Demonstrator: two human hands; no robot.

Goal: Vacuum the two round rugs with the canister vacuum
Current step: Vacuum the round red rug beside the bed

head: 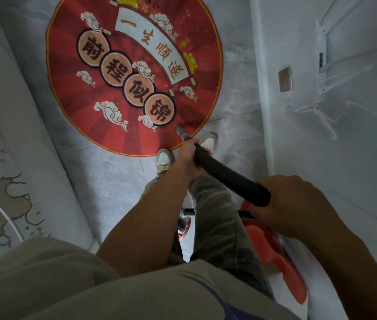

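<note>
Right hand (282,204) is clamped round the near end of the black tube (226,174), with the red vacuum (273,248) sitting on the floor (113,181) just behind the right leg. Left hand (188,153) grips the tube further down. Shoes (164,159) are right at the rug's edge. The nozzle (180,131) touches the near edge of the red round rug (86,125), white wall (321,135) close on the right.

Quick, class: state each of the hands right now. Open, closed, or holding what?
Left hand: holding the black vacuum tube, near its front end.
Right hand: holding the same tube, at its near end.
</note>
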